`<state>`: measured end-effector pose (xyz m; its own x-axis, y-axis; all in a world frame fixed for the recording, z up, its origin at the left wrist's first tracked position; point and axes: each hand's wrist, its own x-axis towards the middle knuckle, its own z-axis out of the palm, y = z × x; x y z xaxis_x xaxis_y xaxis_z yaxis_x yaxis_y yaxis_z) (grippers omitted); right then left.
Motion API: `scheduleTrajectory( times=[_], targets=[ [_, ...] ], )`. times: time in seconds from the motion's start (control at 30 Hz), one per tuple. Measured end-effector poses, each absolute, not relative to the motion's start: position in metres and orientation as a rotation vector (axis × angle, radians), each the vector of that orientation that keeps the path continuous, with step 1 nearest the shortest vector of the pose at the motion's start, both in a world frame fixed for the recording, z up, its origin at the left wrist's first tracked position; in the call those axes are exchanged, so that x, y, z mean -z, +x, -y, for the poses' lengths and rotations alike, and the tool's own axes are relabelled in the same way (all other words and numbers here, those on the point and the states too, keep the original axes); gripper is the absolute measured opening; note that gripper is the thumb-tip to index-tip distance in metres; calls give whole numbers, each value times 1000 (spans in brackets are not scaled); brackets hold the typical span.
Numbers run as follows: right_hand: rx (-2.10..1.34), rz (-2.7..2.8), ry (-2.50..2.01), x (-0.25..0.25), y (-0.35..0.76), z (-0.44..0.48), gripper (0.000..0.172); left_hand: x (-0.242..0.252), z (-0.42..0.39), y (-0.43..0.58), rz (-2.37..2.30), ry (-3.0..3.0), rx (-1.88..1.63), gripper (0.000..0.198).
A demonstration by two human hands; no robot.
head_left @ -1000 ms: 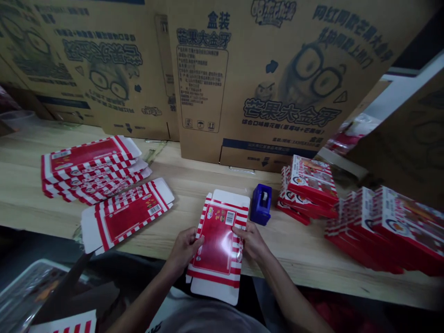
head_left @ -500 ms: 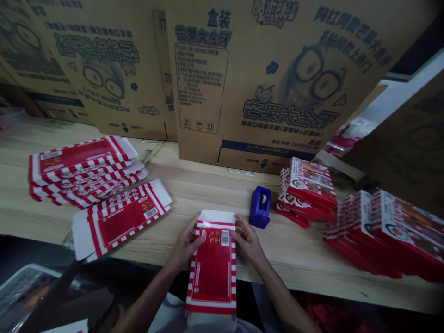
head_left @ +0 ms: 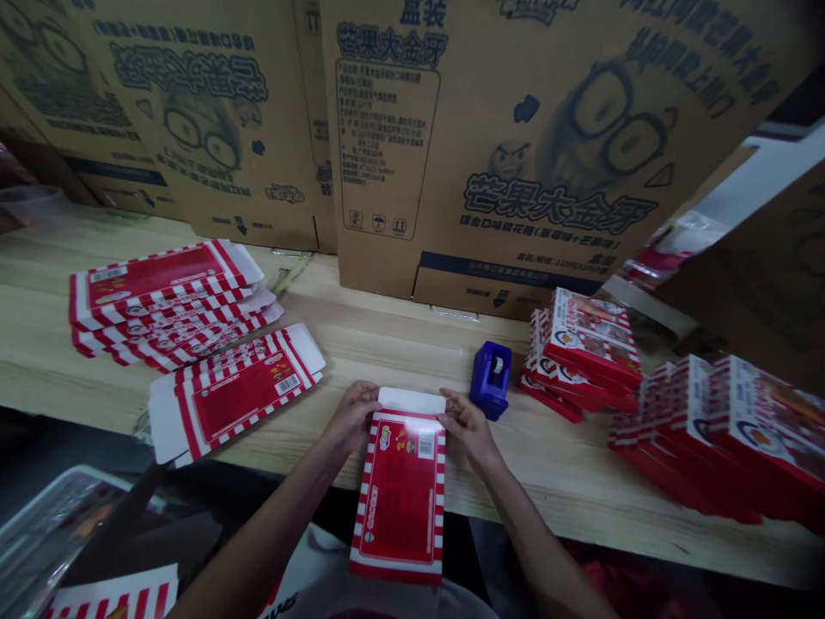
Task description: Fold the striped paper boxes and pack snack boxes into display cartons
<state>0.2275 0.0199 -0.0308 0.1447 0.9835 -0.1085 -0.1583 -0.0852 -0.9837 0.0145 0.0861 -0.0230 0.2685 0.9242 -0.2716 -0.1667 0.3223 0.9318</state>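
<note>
Repositioned since the earlier frame: the left hand (head_left: 351, 419) and right hand (head_left: 467, 428) now bracket the far end of the flat red-striped carton blank (head_left: 400, 503), fingers closed on its side edges, apparently to keep it square. Head view: the blank lies centre-bottom on the desk (head_left: 393, 344), overhanging its near edge. A blue tape dispenser (head_left: 491, 380) stands just right; stacked flat blanks (head_left: 161, 297) lie upper left, folded boxes (head_left: 583, 348) right.

Pale shirt (head_left: 306, 572) with red print; bare forearms (head_left: 258, 550) and hands (head_left: 467, 430).
</note>
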Motion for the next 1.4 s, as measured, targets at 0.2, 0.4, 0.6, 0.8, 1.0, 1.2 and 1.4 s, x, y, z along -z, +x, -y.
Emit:
scheduleTrajectory(
  times=[0.2,0.4,0.6,0.8,1.0,1.2,1.4],
  targets=[
    [-1246,1090,-1310,29,237,-24,23,18,-90,9,-947,1178,-749,17],
    [-961,1383,-1469,39,233,-17,25,19,-79,1,-1016,1612,-724,20],
    [-723,1846,-1695,6,235,-40,16,12,-89,15,-1093,1761,-728,44],
    [-536,2179,-1688,-18,230,-61,15,1,-102,23,-1106,1739,-731,47],
    [-1107,1767,-1380,-2,242,-47,45,-4,-104,6,-975,1680,-601,43],
    [-1341,1563,-1337,0,245,-38,42,0,-105,-3,-875,1690,-521,23],
    [-1386,1411,-1342,4,243,-36,37,-6,-102,-4,-876,1829,-522,20]
  ],
)
